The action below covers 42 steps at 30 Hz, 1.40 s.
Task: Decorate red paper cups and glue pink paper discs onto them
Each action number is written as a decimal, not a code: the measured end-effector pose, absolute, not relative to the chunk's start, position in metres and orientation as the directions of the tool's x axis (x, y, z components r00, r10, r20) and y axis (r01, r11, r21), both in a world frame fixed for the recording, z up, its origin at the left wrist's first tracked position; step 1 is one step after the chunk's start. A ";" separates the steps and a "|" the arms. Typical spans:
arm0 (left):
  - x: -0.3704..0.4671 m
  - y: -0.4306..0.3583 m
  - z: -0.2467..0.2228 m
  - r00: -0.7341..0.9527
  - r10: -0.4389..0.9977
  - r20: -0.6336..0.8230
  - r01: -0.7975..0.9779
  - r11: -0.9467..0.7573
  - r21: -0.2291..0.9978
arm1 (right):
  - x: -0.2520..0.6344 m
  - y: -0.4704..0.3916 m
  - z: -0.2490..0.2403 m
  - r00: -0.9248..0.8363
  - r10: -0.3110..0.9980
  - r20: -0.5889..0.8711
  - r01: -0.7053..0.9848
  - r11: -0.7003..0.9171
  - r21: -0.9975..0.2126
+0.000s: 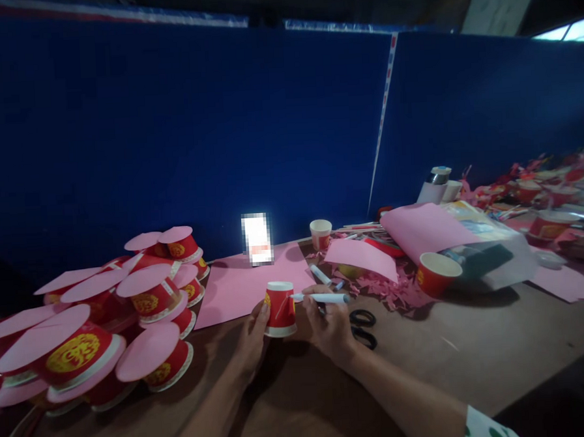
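Observation:
A red paper cup (280,313) with gold print stands upside down in front of me, its white rim at the bottom. My left hand (255,331) is closed around the cup's left side. In my right hand (329,324) is a white marker pen (325,298), held nearly level, with its tip at the cup's right side. A thin pale line runs across the red face of the cup. Beside my right hand lie the black handles of scissors (363,327). Behind the cup a pink paper sheet (246,283) lies flat on the table.
On the left, several red cups with pink paper discs (151,291) stand stacked. A bright pixelated patch sits at the back. To the right are an upright cup (434,275), pink paper shreds (391,290), a clear plastic bag (504,253) and a bottle (434,185). A blue partition (194,132) closes off the back.

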State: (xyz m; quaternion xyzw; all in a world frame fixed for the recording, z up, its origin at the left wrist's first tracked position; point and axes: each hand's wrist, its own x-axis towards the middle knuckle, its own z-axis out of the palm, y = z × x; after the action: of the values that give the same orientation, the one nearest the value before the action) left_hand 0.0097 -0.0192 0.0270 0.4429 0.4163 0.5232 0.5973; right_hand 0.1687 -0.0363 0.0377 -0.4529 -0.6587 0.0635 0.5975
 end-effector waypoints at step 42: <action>0.011 -0.019 0.031 0.134 0.989 -0.053 -0.500 0.114 0.859 | 0.158 -0.043 0.028 0.022 0.706 0.707 0.350 0.657 -0.667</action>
State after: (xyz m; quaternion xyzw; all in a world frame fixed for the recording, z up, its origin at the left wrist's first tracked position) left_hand 0.0107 -0.0186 0.0312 0.3572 0.3428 0.5615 0.6630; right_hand 0.1581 -0.0430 0.0281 -0.3864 -0.6835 0.1483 0.6013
